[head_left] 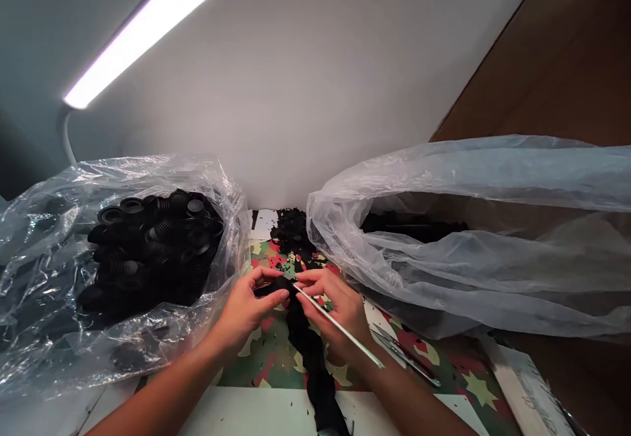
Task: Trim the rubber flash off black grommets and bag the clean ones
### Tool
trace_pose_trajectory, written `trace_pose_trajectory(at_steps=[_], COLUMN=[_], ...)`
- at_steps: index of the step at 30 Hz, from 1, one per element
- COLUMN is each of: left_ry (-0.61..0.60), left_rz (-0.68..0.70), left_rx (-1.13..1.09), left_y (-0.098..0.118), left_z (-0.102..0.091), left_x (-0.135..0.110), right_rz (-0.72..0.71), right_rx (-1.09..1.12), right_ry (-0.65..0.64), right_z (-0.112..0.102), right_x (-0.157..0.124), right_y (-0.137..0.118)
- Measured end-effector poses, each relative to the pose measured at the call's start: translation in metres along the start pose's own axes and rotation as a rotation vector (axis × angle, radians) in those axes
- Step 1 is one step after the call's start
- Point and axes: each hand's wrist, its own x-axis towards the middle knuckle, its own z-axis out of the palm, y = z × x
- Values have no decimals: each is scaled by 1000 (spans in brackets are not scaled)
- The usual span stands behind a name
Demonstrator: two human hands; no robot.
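My left hand [251,301] is closed, pinching a black rubber-like piece [283,283] between thumb and fingers. My right hand [332,301] grips a thin, straight silver-coloured tool [345,331]; its front end meets the black piece. What kind of tool it is, I cannot make out. Both hands are close together over a patterned cover [276,350] of green, red and yellow. Below them a long, lumpy black strip [315,363] runs down toward the near edge. Whether this strip joins the held piece is hidden by my fingers.
Left stands a clear plastic bag [39,239] with many black round parts [158,245]. At right, a cloudy plastic bag [493,278] lines a cardboard box [552,61]. Black scraps [293,229] lie behind my hands. Metal tools [409,357] lie beside my right forearm. A lamp [158,28] hangs above.
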Motion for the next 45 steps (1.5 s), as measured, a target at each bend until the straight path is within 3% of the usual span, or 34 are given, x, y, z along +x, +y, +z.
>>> trace_pose_trajectory(at_steps=[9,19,28,33,37,39,45], left_ry=[-45,-21,2,15,5,-16,-59], left_rz=[50,64,77,172,124,71,-113], left_rx=[37,76,102,156,101,56,-143], left_y=[-3,4,1,4,7,5,-4], left_z=[-2,-1,0,0,-4,-6,-6], left_x=[2,-2,-3,-7,-5,-2,3], right_rz=[-259,-167,-202,-37,310,414,358], right_rx=[-206,-181,-207,-301,-224,-125,66], right_ry=[-64,-133,-145,-125,-155,-155,-73], right_z=[4,1,6,9,1,-3,-4], right_x=[4,1,-4,-7,1,5,3], right_y=[8,0,-3,18,29,26,15])
